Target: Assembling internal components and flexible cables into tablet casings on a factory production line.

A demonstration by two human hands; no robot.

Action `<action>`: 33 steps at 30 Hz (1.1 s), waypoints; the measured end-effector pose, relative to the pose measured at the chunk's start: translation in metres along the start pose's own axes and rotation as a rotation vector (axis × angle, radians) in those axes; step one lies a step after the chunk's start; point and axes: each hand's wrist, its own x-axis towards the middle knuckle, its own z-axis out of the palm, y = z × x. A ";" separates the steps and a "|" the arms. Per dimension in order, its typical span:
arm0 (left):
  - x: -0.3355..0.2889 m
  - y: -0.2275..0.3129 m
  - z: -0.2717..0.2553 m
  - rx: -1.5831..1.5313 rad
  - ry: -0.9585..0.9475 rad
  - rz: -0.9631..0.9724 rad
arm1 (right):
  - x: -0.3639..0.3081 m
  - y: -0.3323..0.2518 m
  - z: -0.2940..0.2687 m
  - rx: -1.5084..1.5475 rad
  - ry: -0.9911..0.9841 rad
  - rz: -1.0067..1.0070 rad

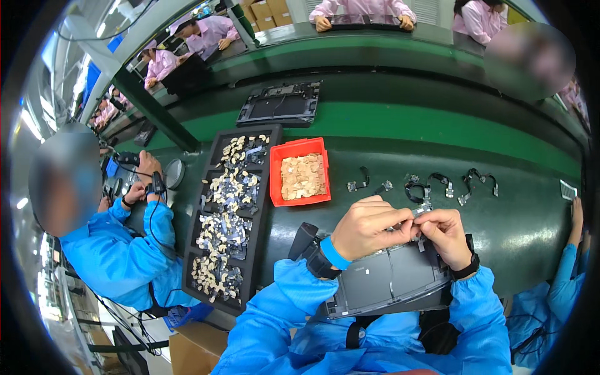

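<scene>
Close together in front of me, my left hand (374, 226) and my right hand (446, 236) meet with their fingertips pinched. Between them is a small grey connector piece (424, 208), which looks like the end of a black cable; fingers cover part of it. A dark, flat laptop-like casing (369, 284) lies under my hands at the near bench edge, with a thin wire across it. Just beyond my fingers lie a looped black cable (414, 192) and another curved cable (442, 181). My wrists wear dark bands, the left one a blue band too.
Left of me, a long black compartment tray (250, 250) holds beige pieces and dark strips. Beside it stands a red bin (276, 181) of tan pieces. More cables (478, 178) lie to the right. An open dark casing (278, 106) sits farther back. Co-workers sit on both sides and opposite.
</scene>
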 end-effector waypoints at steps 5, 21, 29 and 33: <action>-0.004 0.003 -0.030 0.229 0.063 -0.112 | 0.008 0.002 0.011 0.099 -0.055 0.062; -0.008 -0.005 -0.054 0.567 0.071 -0.031 | 0.013 0.004 0.017 0.135 0.093 0.158; -0.008 0.006 -0.005 0.353 -0.101 0.142 | 0.001 0.007 0.021 -0.027 0.075 0.047; -0.010 0.005 -0.005 0.348 -0.066 0.130 | -0.001 0.003 0.028 -0.195 0.080 -0.017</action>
